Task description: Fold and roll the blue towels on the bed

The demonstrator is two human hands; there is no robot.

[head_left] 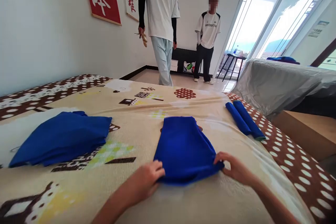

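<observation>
A folded blue cloth (pixel 183 147) lies lengthwise on the bed in front of me. My left hand (pixel 145 178) pinches its near left corner, fingers closed on the fabric. The near right corner is held by my right hand (pixel 235 168), also closed on the cloth. A stack of loosely folded blue cloths (pixel 63 138) rests to the left. Two tightly rolled blue cloths (pixel 245 119) lie side by side at the right of the bed.
The bed has a beige patterned blanket (pixel 147 112) with a brown dotted border. Two people stand beyond the far edge, one in a white shirt (pixel 160 3) holding something. A grey-covered piece of furniture (pixel 278 84) and a wooden surface (pixel 304 129) sit at right.
</observation>
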